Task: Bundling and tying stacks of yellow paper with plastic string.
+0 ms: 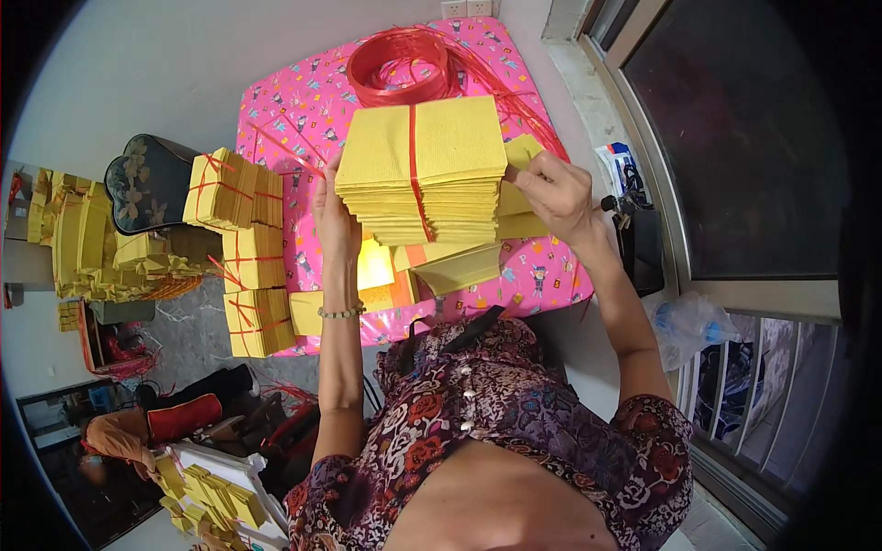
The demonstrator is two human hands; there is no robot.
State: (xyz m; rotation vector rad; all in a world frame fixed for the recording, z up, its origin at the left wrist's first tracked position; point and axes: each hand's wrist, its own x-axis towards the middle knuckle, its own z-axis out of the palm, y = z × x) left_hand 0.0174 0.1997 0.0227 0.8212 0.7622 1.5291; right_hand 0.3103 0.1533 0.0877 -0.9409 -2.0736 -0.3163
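A thick stack of yellow paper [422, 147] with a red plastic strip [412, 156] around its middle is between my hands above the table. My left hand [336, 216] grips its left side, fingers partly hidden behind the paper. At the right edge my right hand [557, 195] is closed, thumb and fingers pinched against the stack's side. Loose red strip ends [289, 147] stick out past my left hand. Under the stack lie more yellow sheets [459, 268], partly covered by it.
The table has a pink patterned cover [542, 275]. A coil of red strip [401, 66] lies at its far side. Tied yellow bundles [257, 321] line the left edge, beside a dark chair back [152, 184]. A window frame [684, 285] and a plastic bag [691, 326] are at right.
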